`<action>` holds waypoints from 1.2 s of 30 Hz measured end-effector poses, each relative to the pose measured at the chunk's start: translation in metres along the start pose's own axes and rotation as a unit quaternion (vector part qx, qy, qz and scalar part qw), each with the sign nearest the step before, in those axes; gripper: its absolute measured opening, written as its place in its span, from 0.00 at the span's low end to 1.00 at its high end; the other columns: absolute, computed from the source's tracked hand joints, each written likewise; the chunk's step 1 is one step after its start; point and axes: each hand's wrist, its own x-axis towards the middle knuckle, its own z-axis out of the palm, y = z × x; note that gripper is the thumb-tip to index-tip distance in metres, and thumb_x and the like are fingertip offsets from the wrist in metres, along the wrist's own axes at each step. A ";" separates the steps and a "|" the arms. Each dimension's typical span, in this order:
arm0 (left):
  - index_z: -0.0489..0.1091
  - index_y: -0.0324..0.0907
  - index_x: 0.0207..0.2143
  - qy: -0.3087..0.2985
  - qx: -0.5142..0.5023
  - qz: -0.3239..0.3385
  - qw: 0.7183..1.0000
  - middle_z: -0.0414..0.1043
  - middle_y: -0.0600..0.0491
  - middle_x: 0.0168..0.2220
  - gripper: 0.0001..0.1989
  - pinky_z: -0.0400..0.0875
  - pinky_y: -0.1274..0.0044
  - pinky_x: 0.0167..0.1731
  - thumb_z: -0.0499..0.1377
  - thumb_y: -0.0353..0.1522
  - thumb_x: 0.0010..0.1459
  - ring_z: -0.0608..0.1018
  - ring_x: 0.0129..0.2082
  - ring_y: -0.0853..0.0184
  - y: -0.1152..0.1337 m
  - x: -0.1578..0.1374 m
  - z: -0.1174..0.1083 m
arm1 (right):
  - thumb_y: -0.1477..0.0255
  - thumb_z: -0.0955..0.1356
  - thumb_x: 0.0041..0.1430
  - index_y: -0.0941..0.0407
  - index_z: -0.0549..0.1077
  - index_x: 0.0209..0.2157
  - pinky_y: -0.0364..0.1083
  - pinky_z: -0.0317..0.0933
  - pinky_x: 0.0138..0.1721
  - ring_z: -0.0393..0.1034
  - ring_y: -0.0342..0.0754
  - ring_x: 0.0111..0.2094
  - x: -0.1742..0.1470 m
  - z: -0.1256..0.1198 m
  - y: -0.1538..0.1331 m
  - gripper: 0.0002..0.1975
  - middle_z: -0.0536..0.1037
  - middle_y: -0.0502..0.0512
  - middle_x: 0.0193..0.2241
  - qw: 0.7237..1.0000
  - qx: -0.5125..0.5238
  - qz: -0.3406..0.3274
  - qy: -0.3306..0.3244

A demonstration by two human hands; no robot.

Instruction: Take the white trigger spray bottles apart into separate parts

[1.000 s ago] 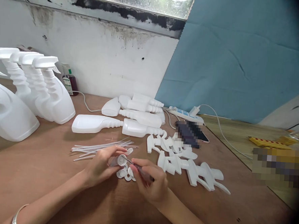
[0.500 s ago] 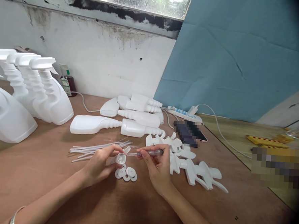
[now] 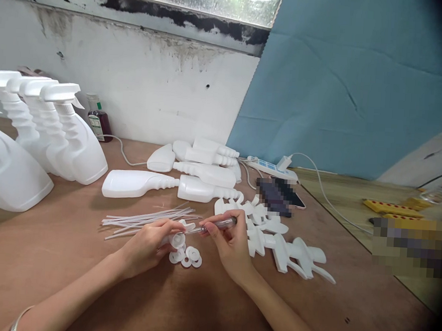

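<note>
Left hand (image 3: 146,246) still closed around white cap (image 3: 178,240) above the counter (image 3: 51,255); right hand (image 3: 231,246) pinching clear-handled tool (image 3: 217,224), now raised level, tip back at cap.

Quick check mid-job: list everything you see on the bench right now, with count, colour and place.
Upright spray bottles: at least four, white, far left.
Bottles lying down: about six, white, centre back, without heads.
Thin tubes: a loose bundle, clear white, beside the left hand.
Spray heads: a heap, white, right of the hands.
Rings: a few, white, on the table below the hands.
Small bottle: one, dark red, by the wall.
Power strip: one, white, at the back.
Phone: one, dark, blurred.
Table: brown.
Left hand: holds a white cap.
Right hand: holds a clear-handled tool.
</note>
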 end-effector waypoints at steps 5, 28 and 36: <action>0.60 0.44 0.46 -0.006 0.039 0.026 0.999 0.69 0.51 0.40 0.16 0.68 0.78 0.38 0.54 0.25 0.54 0.73 0.39 0.69 0.003 0.001 -0.003 | 0.69 0.66 0.55 0.52 0.54 0.32 0.43 0.68 0.28 0.72 0.42 0.26 0.010 -0.002 0.000 0.13 0.75 0.46 0.26 0.998 0.049 0.049 0.011; 0.53 0.46 0.56 -0.088 0.056 0.078 0.992 0.64 0.50 0.49 0.26 0.67 0.79 0.44 0.46 0.22 0.56 0.70 0.47 0.69 0.007 0.005 -0.004 | 0.66 0.68 0.53 0.52 0.53 0.31 0.44 0.67 0.25 0.71 0.42 0.21 0.012 -0.002 0.006 0.16 0.74 0.45 0.23 0.991 0.085 0.099 -0.014; 0.55 0.44 0.56 -0.067 0.107 0.081 0.989 0.67 0.49 0.48 0.24 0.67 0.77 0.45 0.46 0.22 0.57 0.70 0.46 0.68 0.004 0.004 -0.007 | 0.65 0.68 0.52 0.52 0.53 0.31 0.44 0.66 0.24 0.70 0.43 0.21 0.013 -0.002 0.008 0.17 0.73 0.44 0.22 0.991 0.092 0.102 0.002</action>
